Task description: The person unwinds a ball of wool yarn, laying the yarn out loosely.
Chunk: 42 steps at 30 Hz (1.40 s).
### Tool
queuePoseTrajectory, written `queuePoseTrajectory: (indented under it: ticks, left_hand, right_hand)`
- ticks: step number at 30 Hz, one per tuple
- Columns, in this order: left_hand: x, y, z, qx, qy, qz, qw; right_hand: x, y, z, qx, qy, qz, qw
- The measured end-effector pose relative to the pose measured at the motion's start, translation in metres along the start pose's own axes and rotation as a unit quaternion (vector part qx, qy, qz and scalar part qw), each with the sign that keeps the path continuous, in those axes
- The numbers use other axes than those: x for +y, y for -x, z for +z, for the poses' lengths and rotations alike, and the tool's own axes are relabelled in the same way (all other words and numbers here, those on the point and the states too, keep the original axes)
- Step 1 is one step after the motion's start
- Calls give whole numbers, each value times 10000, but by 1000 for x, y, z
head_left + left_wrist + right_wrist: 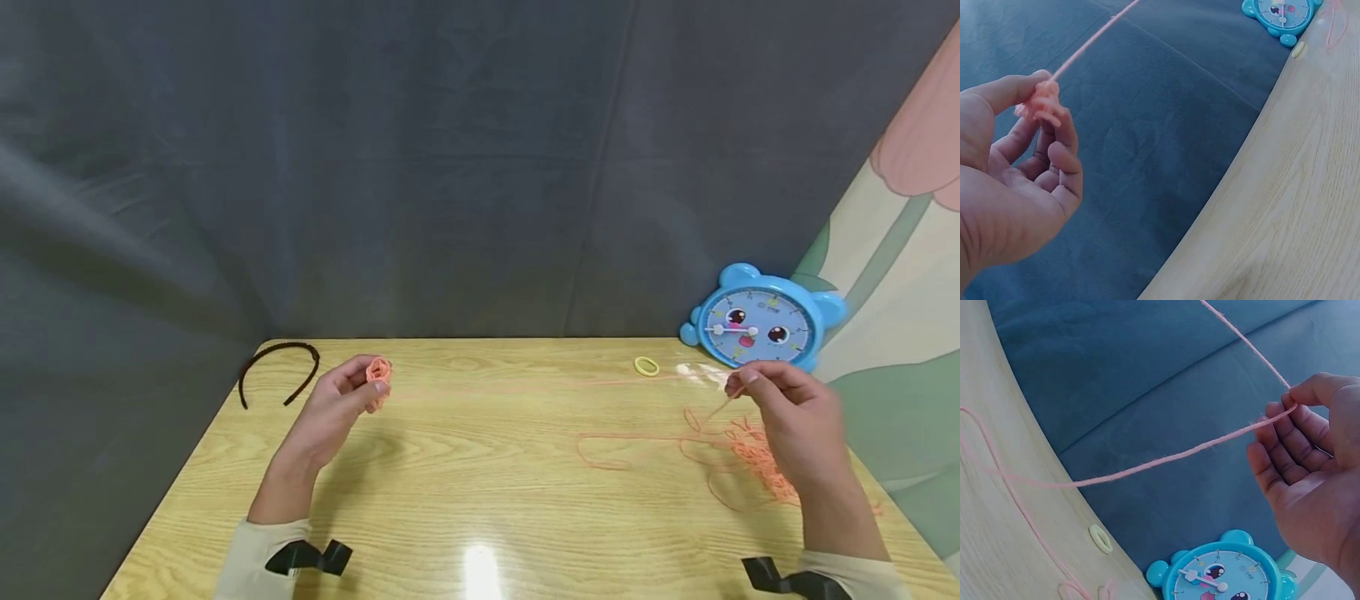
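Observation:
My left hand (333,408) holds a small wound bundle of coral-pink yarn (378,372) between thumb and fingers, raised over the left side of the table. From that bundle a single strand (1094,40) runs taut across to the right. At the other end, my right hand (787,417) pinches the strand (1172,456) between thumb and fingertip, its other fingers loosely bent. Below and beside the right hand, a loose tangled heap of the same yarn (761,458) lies on the table, partly hidden by the wrist. Loops of it spread leftward over the wood.
A blue animal-shaped clock (765,321) stands at the back right. Near it lies a pale yellow ring (647,367). A black headband (281,346) rests at the back left corner of the wooden table (480,483). Dark cloth (450,167) hangs behind the table.

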State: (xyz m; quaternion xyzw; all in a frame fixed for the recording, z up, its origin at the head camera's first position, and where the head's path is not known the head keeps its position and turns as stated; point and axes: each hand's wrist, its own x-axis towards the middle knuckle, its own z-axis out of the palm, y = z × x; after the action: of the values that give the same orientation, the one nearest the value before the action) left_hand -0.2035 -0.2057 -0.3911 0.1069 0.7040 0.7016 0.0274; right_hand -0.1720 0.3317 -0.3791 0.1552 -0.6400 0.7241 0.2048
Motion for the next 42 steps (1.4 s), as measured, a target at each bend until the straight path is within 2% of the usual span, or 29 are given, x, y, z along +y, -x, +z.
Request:
queuePoseTrajectory:
  ticks: [4, 12, 20, 24, 26, 28, 31, 33, 36, 42]
  left_hand:
    - [0, 0, -1, 22, 9, 62, 10000]
    - [0, -1, -5, 288, 69, -153, 9994]
    - [3, -1, -12, 468, 231, -174, 9985]
    - [5, 1, -16, 636, 257, -163, 9975]
    - [6, 2, -18, 669, 244, -169, 9973]
    - [6, 2, -19, 675, 247, -168, 9973]
    - [7, 2, -18, 639, 241, -172, 9975]
    - [6, 1, -18, 625, 232, -181, 9976]
    - [5, 0, -16, 584, 181, -211, 9979]
    - [3, 0, -14, 474, 33, -242, 9986]
  right_hand:
    - [0, 0, -4, 122, -166, -33, 9998]
    - [5, 0, -19, 413, 20, 381, 9984]
    - [8, -2, -34, 573, -583, 35, 9966]
    - [12, 0, -45, 635, -326, 183, 9973]
    - [13, 2, -54, 640, 266, 510, 9963]
    - [15, 4, -64, 603, 1137, 987, 9868]
    - [21, 7, -76, 300, 2477, 1600, 9550]
    - [28, 8, -80, 90, 3048, 1787, 9355]
    - [39, 10, -84, -177, 3354, 1865, 9232]
    - [54, 15, -90, -468, 3528, 1957, 9138]
